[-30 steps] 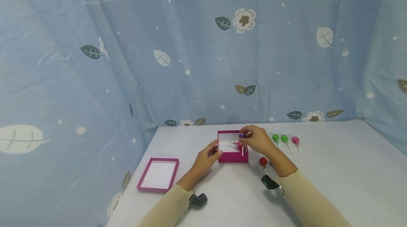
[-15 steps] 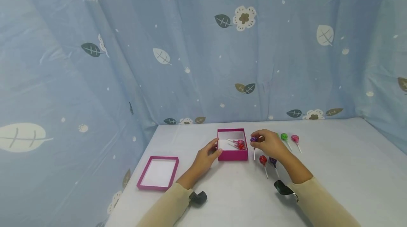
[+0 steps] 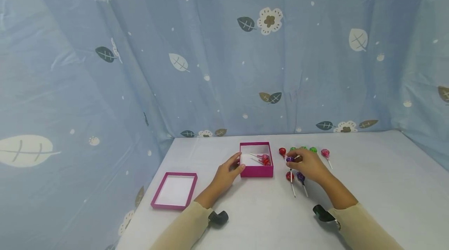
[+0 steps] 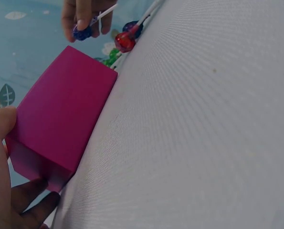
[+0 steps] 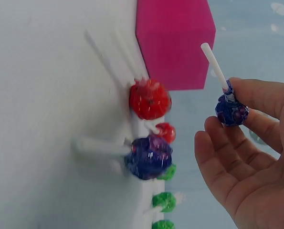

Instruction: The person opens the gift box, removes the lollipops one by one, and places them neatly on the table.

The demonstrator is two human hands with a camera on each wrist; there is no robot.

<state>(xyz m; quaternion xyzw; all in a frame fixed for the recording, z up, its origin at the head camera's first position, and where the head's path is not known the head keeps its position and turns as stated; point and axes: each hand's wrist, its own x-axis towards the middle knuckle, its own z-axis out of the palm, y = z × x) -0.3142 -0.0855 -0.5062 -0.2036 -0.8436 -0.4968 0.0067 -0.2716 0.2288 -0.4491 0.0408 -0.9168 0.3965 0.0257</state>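
Note:
My right hand pinches a purple-wrapped lollipop by its wrapped head, between thumb and fingers, the white stick pointing away from the palm. It is raised over the loose lollipops, right of the magenta box. Below it lie a red lollipop and another purple lollipop. My left hand rests against the box's left side, its thumb at the near corner and its fingers loosely spread along the side wall. Inside the open-topped box are a pink lollipop and red candy.
The box's lid lies upturned at the left of the white table. Behind my right hand are a second red lollipop and several green lollipops, partly hidden. A pink lollipop lies to their right. A blue curtain hangs behind.
My right hand has moved right, from over the box to above the loose lollipops, still pinching the purple lollipop. My left hand has stayed at the box.

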